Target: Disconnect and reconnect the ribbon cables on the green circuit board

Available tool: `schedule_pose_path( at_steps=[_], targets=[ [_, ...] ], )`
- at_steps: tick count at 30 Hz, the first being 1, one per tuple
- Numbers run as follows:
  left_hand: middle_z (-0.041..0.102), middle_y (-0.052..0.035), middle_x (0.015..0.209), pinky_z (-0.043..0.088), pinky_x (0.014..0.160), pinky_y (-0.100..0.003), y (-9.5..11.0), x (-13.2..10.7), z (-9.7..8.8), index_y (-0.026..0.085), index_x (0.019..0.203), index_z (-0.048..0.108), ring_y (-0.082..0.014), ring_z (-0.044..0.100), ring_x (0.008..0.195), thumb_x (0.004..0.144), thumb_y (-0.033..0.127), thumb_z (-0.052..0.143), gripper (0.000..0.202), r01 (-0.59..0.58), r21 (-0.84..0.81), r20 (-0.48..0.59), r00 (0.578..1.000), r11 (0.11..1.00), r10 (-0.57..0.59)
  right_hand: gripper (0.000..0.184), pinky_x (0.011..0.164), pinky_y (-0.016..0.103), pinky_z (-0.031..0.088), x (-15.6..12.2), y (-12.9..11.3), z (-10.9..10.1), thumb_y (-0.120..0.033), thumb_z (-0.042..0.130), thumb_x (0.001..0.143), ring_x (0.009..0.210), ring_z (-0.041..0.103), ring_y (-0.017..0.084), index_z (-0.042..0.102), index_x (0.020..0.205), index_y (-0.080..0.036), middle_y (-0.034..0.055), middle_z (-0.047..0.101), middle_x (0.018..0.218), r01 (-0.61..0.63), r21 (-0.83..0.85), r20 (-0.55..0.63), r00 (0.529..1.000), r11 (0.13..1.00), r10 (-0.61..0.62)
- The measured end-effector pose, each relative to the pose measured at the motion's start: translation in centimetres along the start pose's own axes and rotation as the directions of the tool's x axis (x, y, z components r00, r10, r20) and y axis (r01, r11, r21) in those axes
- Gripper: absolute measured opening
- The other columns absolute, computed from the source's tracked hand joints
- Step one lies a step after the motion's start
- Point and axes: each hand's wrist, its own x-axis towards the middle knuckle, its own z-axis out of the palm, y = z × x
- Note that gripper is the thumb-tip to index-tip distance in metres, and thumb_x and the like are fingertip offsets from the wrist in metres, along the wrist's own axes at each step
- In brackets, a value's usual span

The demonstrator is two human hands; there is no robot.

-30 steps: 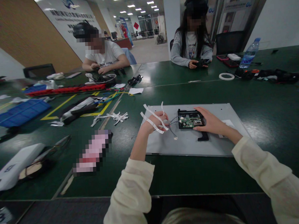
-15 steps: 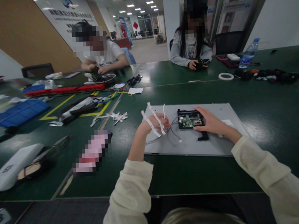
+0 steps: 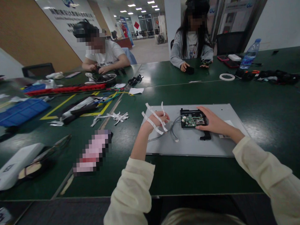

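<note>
A grey metal panel (image 3: 191,145) lies flat on the green table in front of me. On it sits a green circuit board in a black frame (image 3: 192,120). My right hand (image 3: 213,121) lies over the board's right side, fingers spread and pressing on it. My left hand (image 3: 156,122) hovers at the panel's left edge, fingers pinched on thin grey wires (image 3: 172,129) that run to the board. Several white tape strips (image 3: 154,117) stick to the back of that hand.
Loose white tape strips (image 3: 114,117) lie left of the panel. A white device and pliers (image 3: 25,162) sit at the near left, blue trays (image 3: 18,113) beyond. Two people work across the table. A tape roll (image 3: 227,77) and water bottle (image 3: 249,56) stand far right.
My left hand has drawn the grey wires out leftward from the board into a longer loop. The board and my right hand have shifted slightly right. The far person's hands have parted.
</note>
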Motion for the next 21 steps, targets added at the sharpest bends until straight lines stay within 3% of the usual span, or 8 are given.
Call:
schedule_pose_path(
  at_steps=[8, 21],
  targets=[
    [0.066, -0.006, 0.087, 0.045, 0.061, -0.022, -0.5, 0.7, 1.3, 0.012, 0.079, 0.065, -0.0126, 0.059, 0.071, 0.076, 0.019, 0.052, 0.014, -0.084, -0.062, -0.042, 0.996, 0.995, 0.082, 0.063, 0.112, 0.048, 0.026, 0.2, 0.7, 0.2, -0.052, 0.038, 0.091, 0.135, 0.032, 0.026, 0.023, 0.146, -0.025, 0.0091, 0.034, 0.147, -0.034, -0.001, -0.076, 0.997, 0.999, 0.034],
    [0.066, -0.0052, 0.074, 0.045, 0.058, -0.021, 0.9, -0.9, 1.0, 0.014, 0.07, 0.064, -0.0129, 0.059, 0.065, 0.08, 0.022, 0.052, 0.017, 0.139, -0.123, 0.104, 0.986, 0.983, -0.127, 0.07, 0.105, 0.054, 0.032, 0.2, 1.1, 0.8, -0.056, 0.044, 0.087, 0.129, 0.04, 0.031, 0.021, 0.146, -0.028, 0.0091, 0.038, 0.145, -0.007, -0.089, -0.03, 1.0, 0.996, 0.004]
  ],
)
